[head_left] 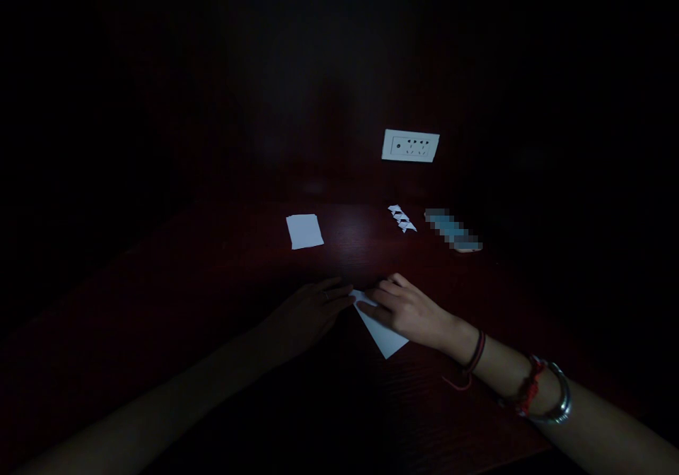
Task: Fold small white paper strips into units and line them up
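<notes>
A white sheet of paper (385, 338), its visible part tapering to a corner toward me, lies on the dark red table under my right hand (406, 312). The fingers of that hand are bent and pressed onto the paper, covering its upper right part. From the left, my left hand (312, 312) reaches in with fingers stretched out, their tips touching the paper's upper left corner. It lies in deep shadow and wears a ring. Whether the paper is folded under my right hand cannot be seen.
A stack of white paper (305, 231) lies farther back. Several small folded paper pieces (402, 218) sit in a row to its right, beside a phone (453, 231) with a blurred screen. A socket panel (410, 146) is on the back wall. The surroundings are very dark.
</notes>
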A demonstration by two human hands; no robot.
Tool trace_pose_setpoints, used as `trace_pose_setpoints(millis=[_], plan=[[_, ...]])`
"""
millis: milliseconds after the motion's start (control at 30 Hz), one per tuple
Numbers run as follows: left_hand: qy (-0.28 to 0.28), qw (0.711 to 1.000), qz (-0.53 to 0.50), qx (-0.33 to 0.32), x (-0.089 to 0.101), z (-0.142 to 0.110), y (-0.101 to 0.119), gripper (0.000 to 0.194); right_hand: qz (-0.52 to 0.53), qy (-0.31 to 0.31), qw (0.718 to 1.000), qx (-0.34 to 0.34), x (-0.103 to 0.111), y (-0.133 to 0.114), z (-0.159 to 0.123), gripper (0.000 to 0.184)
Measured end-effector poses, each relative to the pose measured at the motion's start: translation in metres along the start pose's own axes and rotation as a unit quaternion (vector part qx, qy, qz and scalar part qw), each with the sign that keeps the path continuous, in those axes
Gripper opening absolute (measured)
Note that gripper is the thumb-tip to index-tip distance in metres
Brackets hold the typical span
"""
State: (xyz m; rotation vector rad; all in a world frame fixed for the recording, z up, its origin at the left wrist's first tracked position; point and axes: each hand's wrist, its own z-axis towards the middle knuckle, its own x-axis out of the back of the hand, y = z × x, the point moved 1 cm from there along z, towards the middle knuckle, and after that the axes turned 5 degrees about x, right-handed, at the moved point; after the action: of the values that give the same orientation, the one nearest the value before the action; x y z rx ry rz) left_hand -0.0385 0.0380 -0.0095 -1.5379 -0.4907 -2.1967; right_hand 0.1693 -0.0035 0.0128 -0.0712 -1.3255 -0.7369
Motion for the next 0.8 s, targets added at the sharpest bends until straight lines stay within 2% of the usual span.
trace_pose_setpoints(millis=[233, 433, 600, 800], plan=[[-0.021, 1.0, -0.005, 0.004, 0.0, -0.003, -0.001, 0.049, 0.18, -0.02, 0.983, -0.02, 0.006, 0.017, -0.007, 0.029], [-0.029, 1.0, 0.002, 0.006, 0.003, -0.003, 0.001, 0.049, 0.297, 0.016, 0.954, -0.042, 0.007, 0.022, -0.005, 0.024], [-0.026, 1.0, 0.0, 0.0, 0.003, -0.003, 0.0, 0.049, 0.303, 0.027, 0.95, -0.067, 0.006, 0.022, -0.001, 0.024], [-0.024, 1.0, 0.014, -0.007, 0.003, -0.003, -0.001, 0.05, 0.241, 0.003, 0.967, -0.083, 0.005, 0.02, 0.006, 0.03]])
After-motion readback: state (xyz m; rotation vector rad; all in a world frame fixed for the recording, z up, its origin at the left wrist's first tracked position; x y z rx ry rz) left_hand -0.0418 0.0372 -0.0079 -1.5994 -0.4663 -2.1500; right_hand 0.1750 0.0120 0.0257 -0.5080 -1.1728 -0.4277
